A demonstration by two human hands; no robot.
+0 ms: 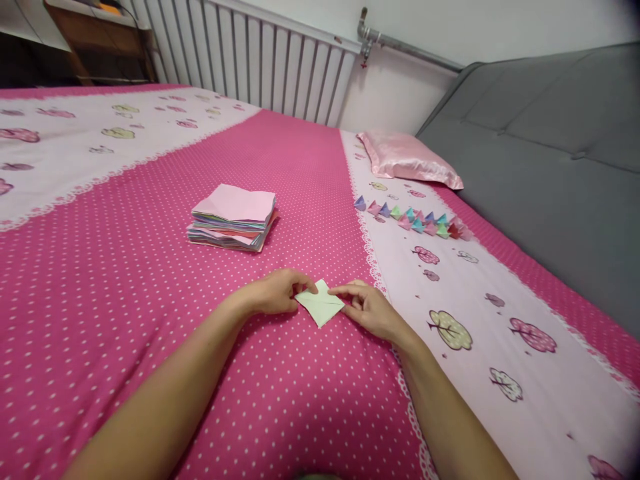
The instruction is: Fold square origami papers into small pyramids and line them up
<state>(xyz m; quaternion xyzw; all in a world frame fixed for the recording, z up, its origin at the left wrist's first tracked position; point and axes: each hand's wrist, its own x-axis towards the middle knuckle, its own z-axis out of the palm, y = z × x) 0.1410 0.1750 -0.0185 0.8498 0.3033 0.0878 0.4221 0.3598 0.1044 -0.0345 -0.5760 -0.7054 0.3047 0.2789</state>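
Observation:
A small pale green folded paper (321, 305) lies on the pink dotted bedsheet (150, 280) in front of me. My left hand (274, 291) presses its left edge with the fingers curled and pinched on it. My right hand (369, 308) pinches its right corner between thumb and fingers. A stack of coloured paper squares (233, 217) sits beyond my hands, a little to the left. A row of several small folded paper shapes (413, 220) in blue, pink, green and red lies on the pale strip of the sheet to the right.
A pink satin pillow (407, 159) lies at the far right by a grey padded headboard (550, 167). A white radiator (260, 60) stands against the far wall. The sheet's pale bands carry printed tree patterns (451, 329).

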